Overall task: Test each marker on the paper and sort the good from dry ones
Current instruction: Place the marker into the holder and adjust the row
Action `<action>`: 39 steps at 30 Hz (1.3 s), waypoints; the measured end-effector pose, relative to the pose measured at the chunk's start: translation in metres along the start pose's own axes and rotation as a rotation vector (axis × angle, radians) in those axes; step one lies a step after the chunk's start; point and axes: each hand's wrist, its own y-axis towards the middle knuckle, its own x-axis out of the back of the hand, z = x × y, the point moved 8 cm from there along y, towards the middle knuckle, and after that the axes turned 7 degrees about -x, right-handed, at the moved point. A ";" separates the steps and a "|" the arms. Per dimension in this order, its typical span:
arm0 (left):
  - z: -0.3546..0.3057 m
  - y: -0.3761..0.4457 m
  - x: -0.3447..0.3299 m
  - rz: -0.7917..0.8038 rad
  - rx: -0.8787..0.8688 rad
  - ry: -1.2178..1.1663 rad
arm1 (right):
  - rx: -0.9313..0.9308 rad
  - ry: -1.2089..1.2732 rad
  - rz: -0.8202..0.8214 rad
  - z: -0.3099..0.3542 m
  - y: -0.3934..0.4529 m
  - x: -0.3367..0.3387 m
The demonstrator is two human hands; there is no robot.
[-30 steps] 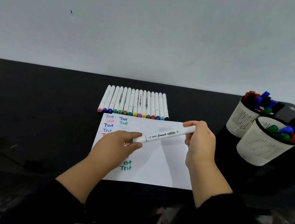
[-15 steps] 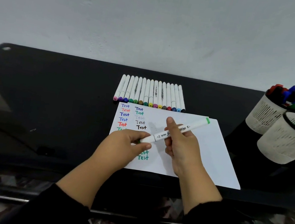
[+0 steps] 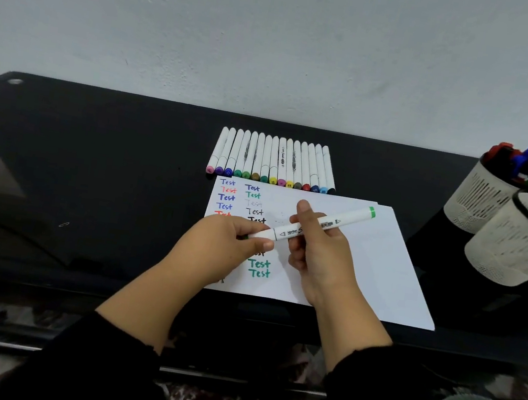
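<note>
Compared with half a second ago, very little is changing: both hands are keeping their hold on the same white marker (image 3: 311, 228), and the right hand (image 3: 316, 251) is sitting at the middle of the barrel, no longer at the far end as it was one second ago. The left hand (image 3: 225, 245) is pinching the near end of the marker, the cap part, between its thumb and curled fingers. The right hand is gripping the barrel with its fingers wrapped around it and the thumb pointing up along the side. The marker is lying tilted above the paper (image 3: 382, 267), with its green end pointing away to the right and up. I cannot tell if the cap is already coming off.

The paper is lying on the black table (image 3: 92, 158), and it is carrying two columns of the word "Test" in blue, red, green, black and one very faint grey. Just behind the paper, a row of white markers (image 3: 273, 160) is lying side by side, their coloured ends facing the paper. At the right edge, two pale mesh cups are standing near each other: the far cup (image 3: 473, 198) is holding red, blue and black markers, and the near cup (image 3: 513, 251) is holding green and blue ones. Black sleeves (image 3: 117, 365) are covering both forearms.
</note>
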 end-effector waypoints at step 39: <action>0.006 -0.020 0.019 0.081 0.013 -0.199 | -0.004 0.230 -0.169 0.010 0.008 0.023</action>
